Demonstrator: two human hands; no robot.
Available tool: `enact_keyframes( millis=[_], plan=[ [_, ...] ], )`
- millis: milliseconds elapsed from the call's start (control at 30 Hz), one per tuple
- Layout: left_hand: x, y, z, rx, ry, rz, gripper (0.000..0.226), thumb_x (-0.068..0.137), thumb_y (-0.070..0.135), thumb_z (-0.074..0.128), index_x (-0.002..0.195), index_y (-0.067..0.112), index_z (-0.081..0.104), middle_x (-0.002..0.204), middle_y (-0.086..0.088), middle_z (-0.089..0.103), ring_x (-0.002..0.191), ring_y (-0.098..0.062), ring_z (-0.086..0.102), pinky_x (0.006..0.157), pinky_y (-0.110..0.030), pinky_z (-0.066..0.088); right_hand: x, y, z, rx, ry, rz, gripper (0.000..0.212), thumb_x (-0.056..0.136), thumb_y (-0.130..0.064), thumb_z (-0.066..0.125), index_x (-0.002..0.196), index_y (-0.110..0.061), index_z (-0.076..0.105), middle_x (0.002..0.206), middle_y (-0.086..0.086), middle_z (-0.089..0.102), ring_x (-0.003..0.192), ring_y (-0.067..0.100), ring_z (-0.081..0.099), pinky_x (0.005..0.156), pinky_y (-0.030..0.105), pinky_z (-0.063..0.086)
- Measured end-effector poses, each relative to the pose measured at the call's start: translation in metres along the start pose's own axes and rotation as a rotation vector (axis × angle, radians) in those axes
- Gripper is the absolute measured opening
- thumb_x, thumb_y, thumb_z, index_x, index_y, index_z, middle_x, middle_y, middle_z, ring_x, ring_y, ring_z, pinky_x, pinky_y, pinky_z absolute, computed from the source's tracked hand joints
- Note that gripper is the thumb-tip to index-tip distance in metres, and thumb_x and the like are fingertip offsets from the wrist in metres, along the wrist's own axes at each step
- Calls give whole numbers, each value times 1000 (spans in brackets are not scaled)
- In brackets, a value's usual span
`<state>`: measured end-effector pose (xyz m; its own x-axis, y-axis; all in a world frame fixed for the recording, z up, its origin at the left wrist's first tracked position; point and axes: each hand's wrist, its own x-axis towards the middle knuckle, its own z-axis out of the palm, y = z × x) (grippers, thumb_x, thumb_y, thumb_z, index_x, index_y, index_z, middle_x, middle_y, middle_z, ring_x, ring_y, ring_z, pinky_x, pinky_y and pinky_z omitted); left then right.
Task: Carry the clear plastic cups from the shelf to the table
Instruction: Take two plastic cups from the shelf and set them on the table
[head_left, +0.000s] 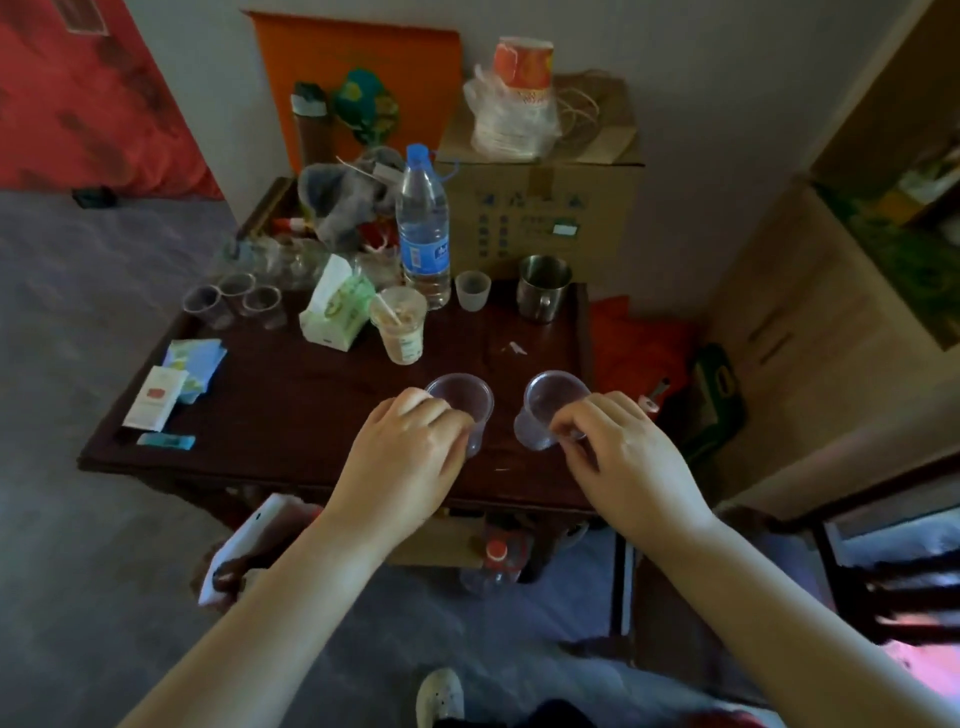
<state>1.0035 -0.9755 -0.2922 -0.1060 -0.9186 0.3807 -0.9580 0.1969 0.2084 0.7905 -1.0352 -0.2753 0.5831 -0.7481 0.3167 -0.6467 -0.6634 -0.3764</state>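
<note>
Both hands' fingers pinch clear cups (462, 400) (550, 405) over the table (291, 410), near a toothpick cup (399, 325).

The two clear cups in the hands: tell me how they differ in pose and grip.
The cup in the left hand stands nearly upright, while the cup in the right hand tilts, its mouth leaning toward the right hand. The left hand wraps the side of its cup, hiding much of it; the right hand pinches its cup near the rim with the fingers, leaving most visible. Both are clear, empty plastic cups over the dark wooden table.
</note>
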Motion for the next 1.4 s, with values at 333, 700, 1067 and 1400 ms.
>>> enact_keyframes(
  millis=[333, 700, 1067, 1400],
  plan=[
    [51, -29, 83, -3, -38, -46, 19, 82, 17, 54, 95, 16, 67, 84, 2, 65, 90, -19, 56, 81, -33, 45, 65, 85, 56, -4, -132, -37, 16, 83, -1, 58, 97, -7, 65, 94, 7, 66, 93, 26, 59, 67, 42, 53],
    [124, -55, 178, 4, -295, -256, 29, 72, 7, 67, 100, 11, 68, 89, -3, 71, 86, -26, 63, 69, -38, 51, 144, 189, 129, 119, -268, 18, 15, 85, -3, 55, 98, -9, 62, 95, 4, 65, 95, 22, 54, 72, 35, 51],
    [152, -74, 228, 28, -346, -365, 30, 74, 7, 63, 104, 9, 68, 92, -6, 71, 91, -30, 62, 71, -39, 50, 161, 228, 178, 124, -296, -38, 13, 81, 0, 59, 90, -8, 64, 85, 6, 65, 82, 26, 56, 63, 40, 50],
    [149, -75, 234, 31, -344, -346, 33, 75, 13, 64, 108, 13, 65, 103, -5, 69, 96, -24, 60, 73, -37, 50, 160, 232, 177, 135, -252, -42, 16, 79, -5, 63, 93, -11, 63, 92, 2, 64, 93, 21, 56, 74, 33, 49]
  ],
)
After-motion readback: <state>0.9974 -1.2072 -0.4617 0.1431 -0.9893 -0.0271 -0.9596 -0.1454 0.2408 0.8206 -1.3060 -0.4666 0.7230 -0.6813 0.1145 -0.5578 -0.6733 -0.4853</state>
